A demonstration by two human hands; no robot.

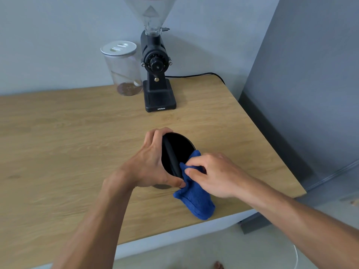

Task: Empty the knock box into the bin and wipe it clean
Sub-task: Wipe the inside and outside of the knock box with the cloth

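Note:
A round black knock box with a dark bar across its mouth is tilted on its side just above the wooden table, its opening facing up and to the right. My left hand grips its left wall and rim. My right hand pinches a blue cloth and presses part of it into the box's lower right rim, beside the bar. The rest of the cloth hangs down onto the table near the front edge. No bin is in view.
A black coffee grinder with a clear hopper stands at the back of the wooden table. Left of it is a clear jar with a white lid. A black cable runs off the table's right side. A grey cabinet stands right.

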